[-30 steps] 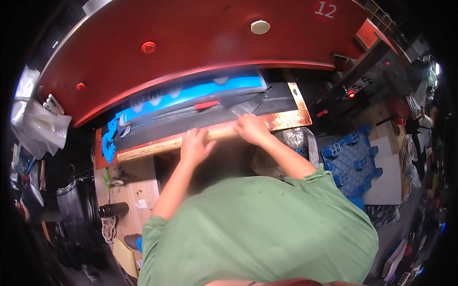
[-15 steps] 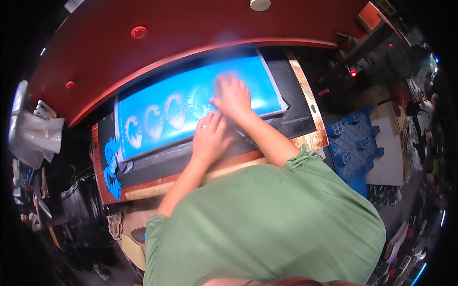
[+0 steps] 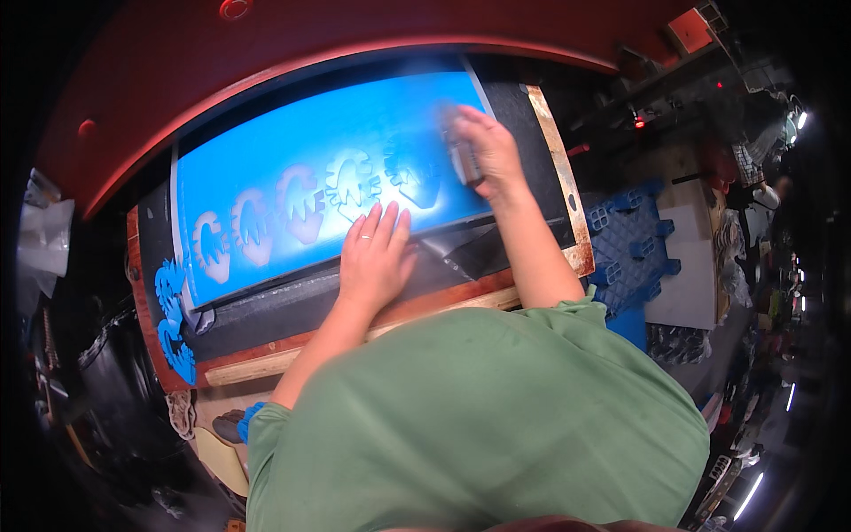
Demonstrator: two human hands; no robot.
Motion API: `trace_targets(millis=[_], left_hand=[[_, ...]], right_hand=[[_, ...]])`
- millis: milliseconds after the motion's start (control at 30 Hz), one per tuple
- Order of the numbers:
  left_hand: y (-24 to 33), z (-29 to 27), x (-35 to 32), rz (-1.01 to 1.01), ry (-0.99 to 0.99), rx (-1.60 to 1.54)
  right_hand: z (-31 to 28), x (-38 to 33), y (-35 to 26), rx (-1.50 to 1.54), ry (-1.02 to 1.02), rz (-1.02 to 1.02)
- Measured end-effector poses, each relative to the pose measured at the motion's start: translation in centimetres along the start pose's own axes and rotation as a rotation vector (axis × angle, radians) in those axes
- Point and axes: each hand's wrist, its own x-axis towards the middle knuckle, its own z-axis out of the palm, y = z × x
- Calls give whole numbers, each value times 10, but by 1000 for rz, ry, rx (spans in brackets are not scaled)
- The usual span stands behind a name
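Note:
A blue sheet lies on a black work surface, with a row of several jagged-edged cut-out shapes along its nearer half. My left hand rests flat at the sheet's near edge, fingers stretched out just below the cut-outs, a ring on one finger. Over the right part of the sheet, my right hand grips a grey metal cutting die held on edge; its far end is smeared by motion. Whether the die touches the sheet I cannot tell.
A red machine body with a button spans the far side. Loose blue cut pieces lie at the table's left edge. A blue plastic pallet stands on the right. Clear plastic bags hang far left.
My right hand has moved right with the die, uncovering the rightmost cut-out. My left hand has flattened beside the sheet's near edge. The whole view has shifted slightly.

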Motion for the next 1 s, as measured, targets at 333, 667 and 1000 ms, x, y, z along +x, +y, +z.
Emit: trace_targets(millis=[333,667,1000], left_hand=[[-1,1,-3,-10,-10,2],[-3,4,4,6,8,0],[-10,-2,11,31,11,10]], right_hand=[[-17,-8,17,-1285,142,-629],[-17,-9,19,-1278,159,-676],[-38,-41,9,-1248,186,-734]])
